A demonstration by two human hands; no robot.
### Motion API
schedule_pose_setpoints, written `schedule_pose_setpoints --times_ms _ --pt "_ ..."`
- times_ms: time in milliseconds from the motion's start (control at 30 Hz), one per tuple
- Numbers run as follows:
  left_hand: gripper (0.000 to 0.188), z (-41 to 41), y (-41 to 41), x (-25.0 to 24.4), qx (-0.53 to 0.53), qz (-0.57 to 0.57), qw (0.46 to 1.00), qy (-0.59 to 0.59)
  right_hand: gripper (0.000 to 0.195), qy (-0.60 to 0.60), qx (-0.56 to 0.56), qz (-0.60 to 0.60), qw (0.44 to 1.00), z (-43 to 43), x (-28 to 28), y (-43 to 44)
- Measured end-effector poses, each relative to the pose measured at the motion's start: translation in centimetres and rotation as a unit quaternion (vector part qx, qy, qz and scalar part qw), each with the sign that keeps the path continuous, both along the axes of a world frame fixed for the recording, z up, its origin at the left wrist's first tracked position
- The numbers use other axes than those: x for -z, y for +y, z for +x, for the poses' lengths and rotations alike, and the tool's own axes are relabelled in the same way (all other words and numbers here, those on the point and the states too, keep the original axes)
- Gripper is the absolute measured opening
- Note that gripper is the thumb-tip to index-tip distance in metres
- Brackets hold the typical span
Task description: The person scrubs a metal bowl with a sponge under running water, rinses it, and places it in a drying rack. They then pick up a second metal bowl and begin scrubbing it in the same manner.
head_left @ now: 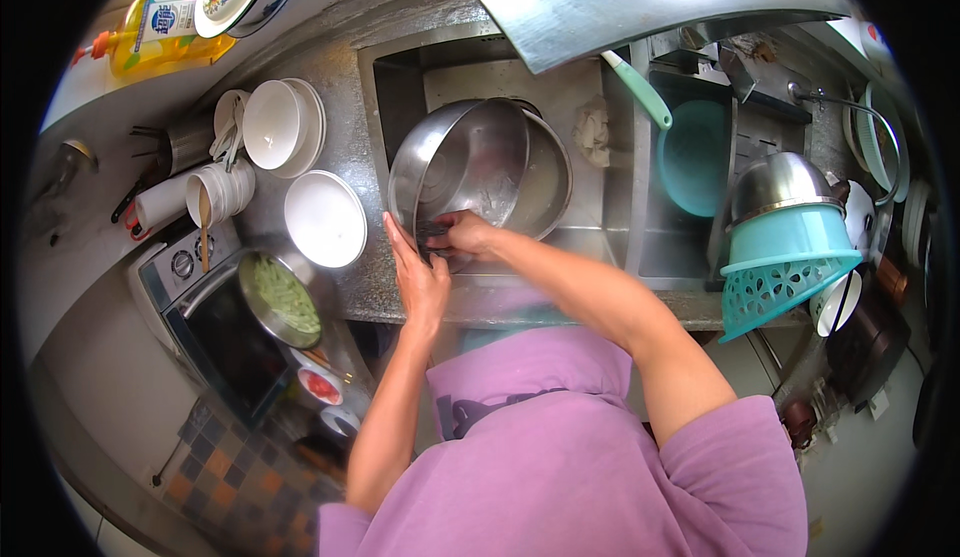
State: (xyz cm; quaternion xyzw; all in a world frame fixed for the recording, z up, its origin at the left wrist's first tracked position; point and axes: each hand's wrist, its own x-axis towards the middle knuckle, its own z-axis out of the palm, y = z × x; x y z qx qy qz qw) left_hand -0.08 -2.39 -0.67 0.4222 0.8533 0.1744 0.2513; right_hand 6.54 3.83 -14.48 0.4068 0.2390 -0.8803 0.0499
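A large stainless steel bowl (480, 152) is tilted over another metal basin (551, 174) in the sink (457, 69). Against the bowl's near left rim lies my left hand (418, 275), its fingers stretched along the outside and its thumb at the edge. My right hand (469, 234) is closed on a dark scrubber (431, 234), pressed to the bowl near that rim; its fingertips are partly hidden. A crumpled pale cloth (592, 133) lies on the sink floor to the right of the bowls.
White bowls (326, 219) stand on the counter at left, above a metal bowl of sliced green vegetable (281, 302). A steel panel (660, 1) overhangs the sink. At right are a turquoise basin (694, 159) and a turquoise colander (787, 287) under a metal bowl.
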Motion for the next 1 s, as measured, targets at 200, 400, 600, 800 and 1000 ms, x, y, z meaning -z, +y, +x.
schedule_pose_setpoints --times_ms 200,400,600,800,1000 --pt "0.095 0.2 2.3 -1.8 0.015 0.003 0.999 0.042 0.031 -0.088 -0.203 0.548 0.806 5.2 5.2 2.4" --pt "0.094 -2.3 7.6 -4.0 0.108 -0.127 0.982 0.092 0.017 -0.085 -0.180 0.903 0.382 3.0 5.4 16.3" --pt "0.085 -3.1 10.1 -3.9 0.135 -0.170 0.967 0.133 0.019 -0.231 -0.320 0.599 0.696 3.8 6.6 8.0" --pt "0.082 -3.7 9.2 -2.8 0.114 -0.155 0.972 0.132 0.022 0.034 -0.096 0.122 0.987 -3.0 -0.7 3.6" --pt "0.078 -4.4 8.7 -3.4 0.120 -0.179 0.972 0.095 0.020 -0.145 0.465 -0.135 0.863 -4.9 4.0 14.4"
